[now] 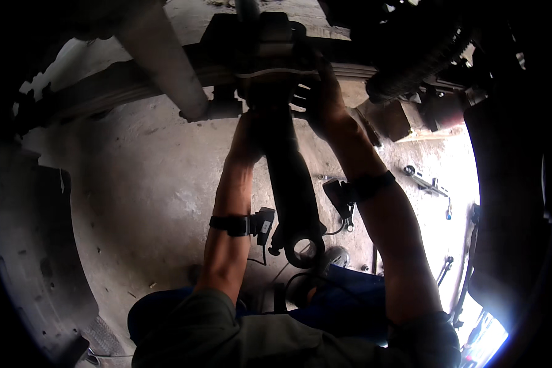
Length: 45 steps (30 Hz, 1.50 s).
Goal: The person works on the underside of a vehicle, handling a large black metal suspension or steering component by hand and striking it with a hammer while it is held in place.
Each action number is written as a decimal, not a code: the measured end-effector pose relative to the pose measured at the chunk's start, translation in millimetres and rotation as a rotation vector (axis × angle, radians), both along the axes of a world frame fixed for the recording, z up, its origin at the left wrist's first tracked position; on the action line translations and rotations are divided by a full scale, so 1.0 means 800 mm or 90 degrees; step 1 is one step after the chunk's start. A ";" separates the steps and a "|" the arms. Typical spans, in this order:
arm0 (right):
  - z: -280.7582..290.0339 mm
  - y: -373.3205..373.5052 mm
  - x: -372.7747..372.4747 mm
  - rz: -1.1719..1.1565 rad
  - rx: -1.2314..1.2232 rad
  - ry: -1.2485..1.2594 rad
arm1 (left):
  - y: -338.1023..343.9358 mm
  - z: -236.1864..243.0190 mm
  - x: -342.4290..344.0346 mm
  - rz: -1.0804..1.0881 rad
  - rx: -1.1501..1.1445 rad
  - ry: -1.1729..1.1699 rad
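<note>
A long black metal arm point(291, 184) with a ring-shaped eye at its lower end hangs down between my forearms from a dark clamp block point(270, 55) on the leaf spring point(104, 92). My left hand point(249, 132) is raised behind the arm's upper part, wrapped on it and mostly hidden. My right hand point(325, 101) reaches up beside the block, with its fingers curled around the arm's top where it meets the block. Both wrists carry black straps with small devices.
A grey tube point(165, 61) slants across the upper left. A tyre point(30, 245) fills the left edge and a dark wheel the right. A ribbed black hose point(417, 55) runs at top right. Wrenches point(423, 181) lie on the concrete floor.
</note>
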State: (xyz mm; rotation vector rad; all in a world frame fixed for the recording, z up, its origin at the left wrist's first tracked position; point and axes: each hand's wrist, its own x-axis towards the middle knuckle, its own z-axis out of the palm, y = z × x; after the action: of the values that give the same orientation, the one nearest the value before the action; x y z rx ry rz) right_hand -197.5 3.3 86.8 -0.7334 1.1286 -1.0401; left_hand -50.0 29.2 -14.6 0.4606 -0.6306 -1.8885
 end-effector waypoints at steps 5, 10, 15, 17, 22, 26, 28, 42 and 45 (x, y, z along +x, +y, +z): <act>0.001 0.005 -0.019 0.119 -0.035 -0.082 | 0.002 0.001 0.002 -0.022 0.069 0.056; -0.008 -0.006 -0.030 0.212 -0.113 -0.113 | 0.005 0.012 -0.003 -0.013 0.066 0.076; -0.005 0.004 0.003 0.053 -0.137 0.013 | 0.004 -0.010 -0.007 0.053 0.001 0.015; -0.007 -0.001 -0.002 0.062 -0.115 -0.051 | 0.005 -0.003 -0.006 0.029 0.012 0.029; -0.011 -0.009 -0.014 0.116 -0.120 -0.105 | 0.004 -0.002 -0.009 0.030 -0.009 0.002; -0.013 -0.002 -0.011 0.125 -0.199 -0.083 | 0.009 0.002 -0.009 -0.013 0.026 0.097; -0.013 -0.003 -0.013 0.130 -0.210 -0.080 | 0.013 0.018 -0.011 -0.005 0.066 0.133; -0.016 -0.002 -0.014 0.098 -0.181 -0.083 | 0.052 0.089 0.007 0.230 0.065 -0.124; -0.018 -0.006 -0.018 0.112 -0.167 -0.093 | 0.056 0.119 0.001 0.170 0.118 -0.120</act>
State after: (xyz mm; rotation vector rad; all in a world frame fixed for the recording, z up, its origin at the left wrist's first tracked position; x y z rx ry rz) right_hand -211.9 -1.3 72.2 -0.9313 0.7954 -1.0845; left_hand -49.2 74.4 80.6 0.8097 -0.4902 -1.6670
